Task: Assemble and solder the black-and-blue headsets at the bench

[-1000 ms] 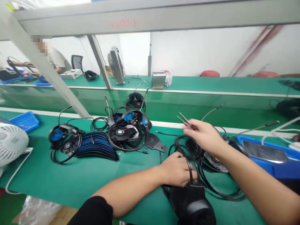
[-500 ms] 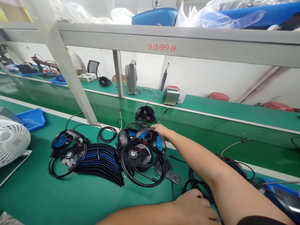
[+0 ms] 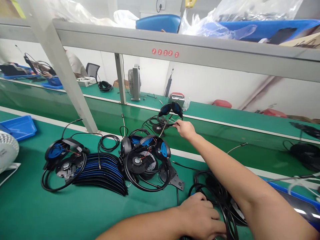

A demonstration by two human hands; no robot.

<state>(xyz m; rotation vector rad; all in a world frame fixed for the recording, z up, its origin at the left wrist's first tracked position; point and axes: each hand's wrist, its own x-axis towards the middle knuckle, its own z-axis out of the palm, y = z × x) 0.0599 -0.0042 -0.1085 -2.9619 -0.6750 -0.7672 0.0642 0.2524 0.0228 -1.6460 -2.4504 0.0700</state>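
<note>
My right hand [image 3: 185, 129] pinches the thin metal stem [image 3: 165, 128] of a light black-and-blue headset [image 3: 171, 110] above the green bench [image 3: 62, 213]. Its band looks safer to hold. My left hand [image 3: 200, 216] touches black cables [image 3: 212, 190]; I cannot tell if it grips.

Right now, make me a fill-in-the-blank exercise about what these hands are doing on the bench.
The left hand rests on coiled black ____.
The right hand holds up a ____ over the bench.
The stacked curved strips have ____ edges.
The blue tray sits near a white ____.

Answers: cables; headset; blue; fan.
</note>
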